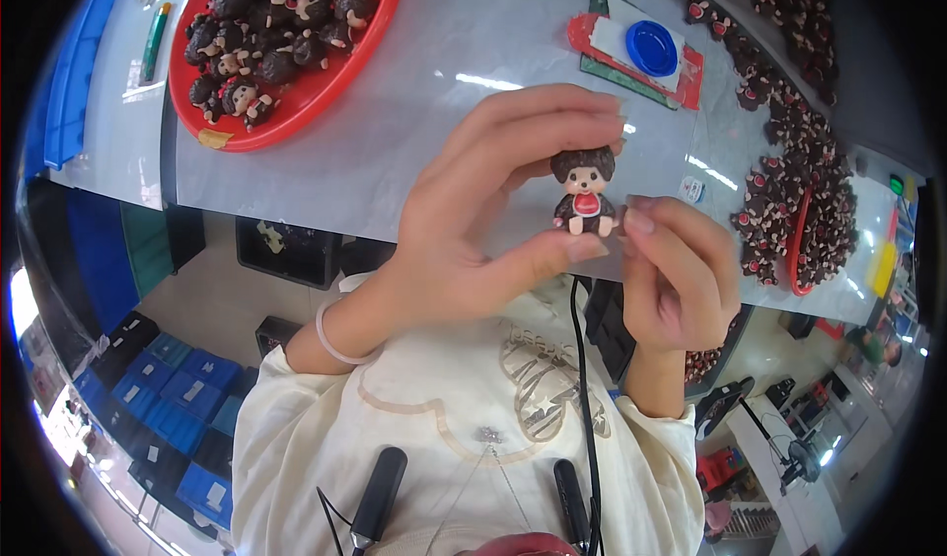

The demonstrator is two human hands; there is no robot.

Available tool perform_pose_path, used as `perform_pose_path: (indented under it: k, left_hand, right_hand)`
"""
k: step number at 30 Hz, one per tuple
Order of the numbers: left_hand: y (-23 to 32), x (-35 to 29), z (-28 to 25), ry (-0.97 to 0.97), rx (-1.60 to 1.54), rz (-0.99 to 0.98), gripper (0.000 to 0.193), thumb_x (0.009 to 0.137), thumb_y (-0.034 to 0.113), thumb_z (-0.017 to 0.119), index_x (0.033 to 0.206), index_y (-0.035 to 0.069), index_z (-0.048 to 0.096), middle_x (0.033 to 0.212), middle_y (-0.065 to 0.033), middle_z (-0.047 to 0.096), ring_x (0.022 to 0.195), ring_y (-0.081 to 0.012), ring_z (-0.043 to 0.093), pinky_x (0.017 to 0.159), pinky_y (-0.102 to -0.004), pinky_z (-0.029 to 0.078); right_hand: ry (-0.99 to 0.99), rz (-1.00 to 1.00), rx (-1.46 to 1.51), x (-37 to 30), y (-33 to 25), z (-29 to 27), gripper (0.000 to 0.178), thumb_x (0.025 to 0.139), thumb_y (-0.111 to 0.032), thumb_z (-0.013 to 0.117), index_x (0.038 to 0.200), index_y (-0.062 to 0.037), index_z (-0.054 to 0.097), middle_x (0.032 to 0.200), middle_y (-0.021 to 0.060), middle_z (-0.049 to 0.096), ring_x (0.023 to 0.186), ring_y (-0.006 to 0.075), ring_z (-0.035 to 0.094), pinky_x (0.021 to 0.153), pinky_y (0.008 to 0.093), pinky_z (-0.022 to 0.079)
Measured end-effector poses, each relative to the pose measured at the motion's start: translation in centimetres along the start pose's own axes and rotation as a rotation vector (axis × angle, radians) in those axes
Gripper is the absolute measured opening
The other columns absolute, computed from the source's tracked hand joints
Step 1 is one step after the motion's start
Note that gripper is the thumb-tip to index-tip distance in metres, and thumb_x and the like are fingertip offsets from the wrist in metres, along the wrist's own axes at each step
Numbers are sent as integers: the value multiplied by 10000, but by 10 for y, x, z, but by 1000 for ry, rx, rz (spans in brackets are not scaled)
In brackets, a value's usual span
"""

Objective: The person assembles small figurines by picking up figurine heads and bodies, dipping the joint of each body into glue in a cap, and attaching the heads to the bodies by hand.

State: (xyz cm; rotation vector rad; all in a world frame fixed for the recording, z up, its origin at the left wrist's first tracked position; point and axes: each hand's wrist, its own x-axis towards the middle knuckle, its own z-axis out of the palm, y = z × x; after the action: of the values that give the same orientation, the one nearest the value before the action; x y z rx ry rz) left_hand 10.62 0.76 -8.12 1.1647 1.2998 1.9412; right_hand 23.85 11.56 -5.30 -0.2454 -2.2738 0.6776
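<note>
A small seated toy figurine (585, 196) with dark brown fur, a pale face and feet, and a red bib sits upright between the thumb and fingers of my left hand (473, 196). The thumb presses from below and the fingertips hold the top of its head. Close to the figurine's lower right side, my right hand (683, 272) has thumb and forefinger pinched together. Whatever that pinch may hold is too small or too hidden to make out.
On the grey table (326, 176), a red tray (286, 132) of similar figurines stands at far left. A blue round lid (652, 48) lies on a white and red pad at far right. Many figurines (764, 211) are heaped along the right. A green marker-like stick (155, 43) lies left.
</note>
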Motion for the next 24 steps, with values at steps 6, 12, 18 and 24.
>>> perform_pose_path:
  k: [6,12,18,24]
  left_hand:
    - [1,-1,-2,-39,-118,62,562,706,55,706,1179,-76,431,1204,-238,424,1061,-310,522,897,-380,439]
    - [7,4,-13,-130,-13,45,598,694,90,735,1184,-76,436,1118,-223,504,1066,-317,523,889,-385,443]
    - [11,3,-11,-223,157,54,594,659,108,764,1140,-68,461,1140,-228,509,1071,-322,526,889,-394,452]
    - [11,-2,-6,-75,-198,-158,637,590,72,801,1114,-63,466,1132,-220,515,1053,-304,543,905,-386,454]
  right_hand:
    - [38,2,-3,-8,6,2,312,561,115,635,852,4,654,791,129,616,653,232,607,543,275,492]
    - [0,9,8,-7,6,1,281,585,123,630,845,18,648,792,140,617,645,228,602,532,267,484]
    - [130,87,237,3,6,8,347,605,109,633,932,-2,660,853,120,570,633,162,557,525,232,447]
    - [-22,44,228,16,3,7,425,580,92,653,984,-39,659,880,95,519,672,146,524,552,224,431]
